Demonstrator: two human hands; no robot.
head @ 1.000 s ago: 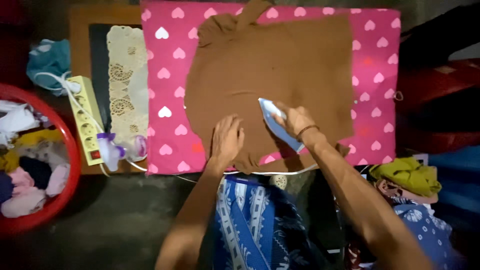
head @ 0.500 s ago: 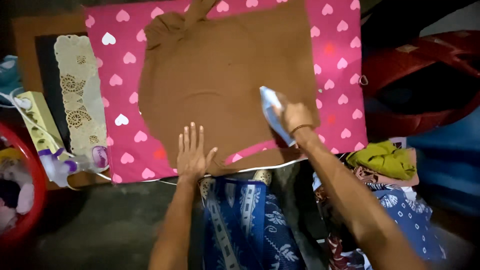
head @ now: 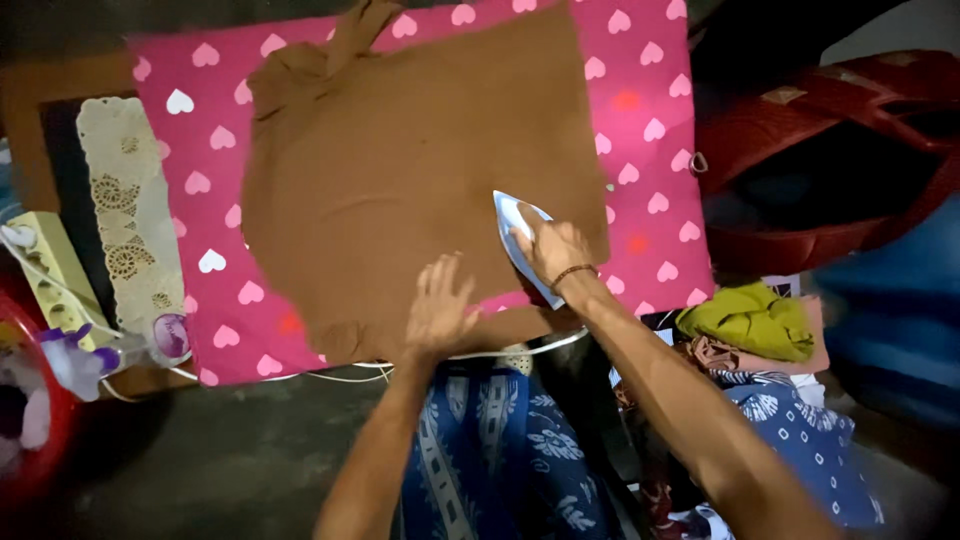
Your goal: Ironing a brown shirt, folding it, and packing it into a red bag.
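Pink cloth [head: 650,130]: white and red hearts, spread flat on the floor as a pad; fills the upper middle of the view.

Brown garment [head: 400,170]: laid flat on the pink cloth, covering most of it; bunched at its top left corner.

Red tub [head: 830,150]: to the right of the pink cloth, tilted, dark inside.

Blue patterned cloth [head: 500,450]: at the bottom centre, under the arms.

Folded clothes [head: 750,320]: a pile at the lower right, olive-yellow piece on top, blue dotted piece below.

Lace strip [head: 125,210]: cream, lying lengthwise just left of the pink cloth.

Left hand [head: 440,310]: palm down, fingers spread, pressed flat on the garment's near edge.

Right hand [head: 550,245]: closed around the handle of the iron; a dark band on the wrist.

Iron [head: 518,232]: white and light blue, sole down on the garment's lower right part, tip pointing away from the person, just right of the left hand.

Power strip [head: 50,265]: pale yellow, at the far left, a white plug in it.

White cord [head: 520,350]: runs along the near edge of the pink cloth.
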